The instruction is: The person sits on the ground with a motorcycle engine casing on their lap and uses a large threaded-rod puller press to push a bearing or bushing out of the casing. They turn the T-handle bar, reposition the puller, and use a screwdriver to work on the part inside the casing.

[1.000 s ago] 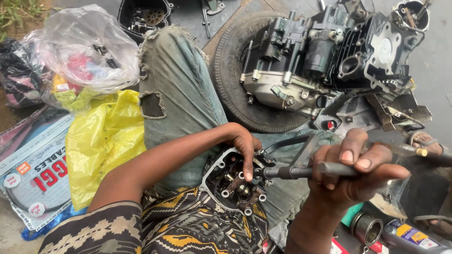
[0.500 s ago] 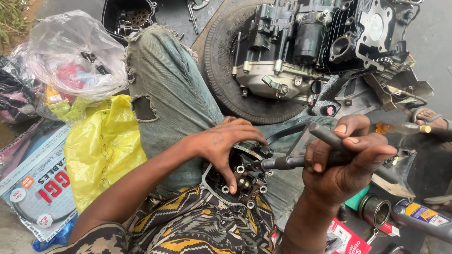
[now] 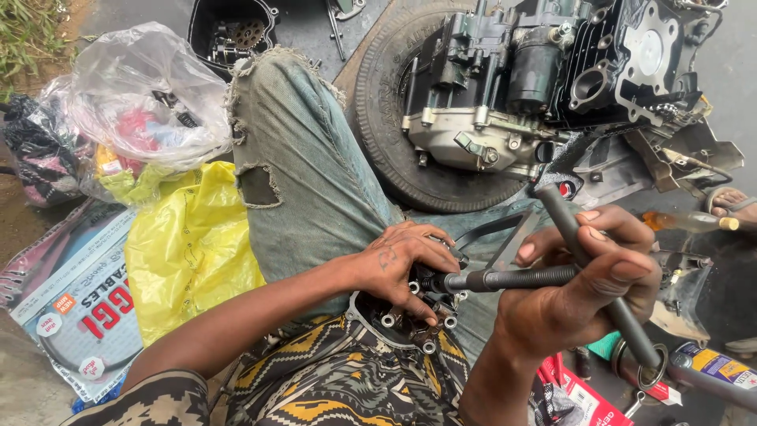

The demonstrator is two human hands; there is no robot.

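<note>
Lower centre of frame: engine cover (image 3: 410, 319) on my lap, left hand (image 3: 398, 260) spread on it, steadying. Right hand (image 3: 579, 296) clenched round T-wrench (image 3: 505, 278). Keep shaft square on bolt, press cover firmly.

The bare left hand (image 3: 398, 264) lies palm down at the lap, fingers spread and curled, forearm stretched across. The bare right hand (image 3: 579, 280) is raised beside it, fingers clenched in a grip.

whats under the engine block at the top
The engine block rests on a black tyre lying flat on the ground. Only the tyre's left and lower tread shows; its centre and far side are covered.
</note>
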